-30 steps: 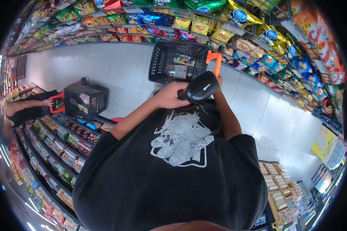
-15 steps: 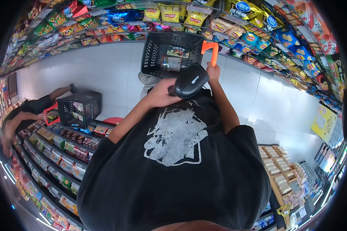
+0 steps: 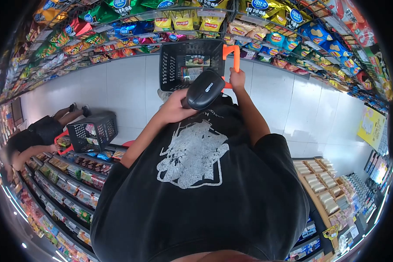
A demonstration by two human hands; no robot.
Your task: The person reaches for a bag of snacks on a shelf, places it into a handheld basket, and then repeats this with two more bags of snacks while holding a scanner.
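Note:
My left hand (image 3: 177, 106) is closed around a black rounded handheld device (image 3: 205, 89) with a small white logo on top. I cannot make out its underside. My right hand (image 3: 237, 80) grips the orange handle (image 3: 236, 59) of a black shopping basket (image 3: 170, 70) with slotted walls. Inside the basket lie a dark printed package (image 3: 198, 60) and a clear-looking package (image 3: 192, 73). The device hides the basket's near corner and part of its handle.
Shelves of bright chip bags (image 3: 182, 20) run along the front. On the left, another person (image 3: 32, 135) holds a second black basket (image 3: 98, 133) by its red handle, beside packed snack shelves (image 3: 85, 174). A wooden display rack (image 3: 321, 187) stands at the right.
My basket, the device and both my hands have shifted a little left in view. The other person's legs have changed position, and their basket sits slightly lower in view. Both my grips stay the same.

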